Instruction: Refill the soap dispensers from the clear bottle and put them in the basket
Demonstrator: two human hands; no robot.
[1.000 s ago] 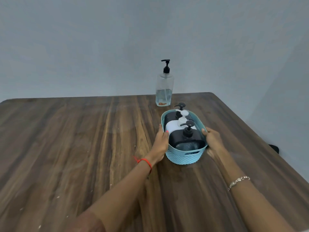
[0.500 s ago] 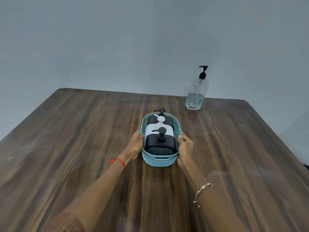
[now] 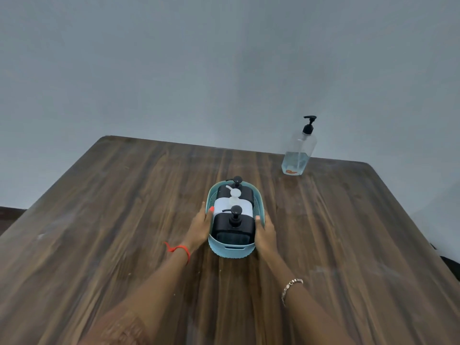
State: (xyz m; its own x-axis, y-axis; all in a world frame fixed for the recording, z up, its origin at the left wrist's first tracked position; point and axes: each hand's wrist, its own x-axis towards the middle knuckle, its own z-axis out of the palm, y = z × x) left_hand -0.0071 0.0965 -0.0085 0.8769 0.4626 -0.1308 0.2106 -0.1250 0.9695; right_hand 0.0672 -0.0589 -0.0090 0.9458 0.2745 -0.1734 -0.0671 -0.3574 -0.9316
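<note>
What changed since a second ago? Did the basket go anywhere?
The left hand and right hand slid the blue basket leftward, away from the clear bottle, toward the middle of the table. Unchanged: both hands grip its sides, the three dispensers sit inside, the bottle stands by the far edge.

Pale teal basket [image 3: 232, 253], dotted texture. In it: black near dispenser [image 3: 234, 227], white mid dispenser [image 3: 222, 207], black far dispenser [image 3: 247, 194]. Behind-right of basket: clear bottle [image 3: 298, 151], black pump [image 3: 309, 127], bluish liquid. Dark brown woodgrain table [image 3: 124, 220]. Grey-blue wall [image 3: 199, 70]. Red thread [image 3: 185, 250] on wrist.
</note>
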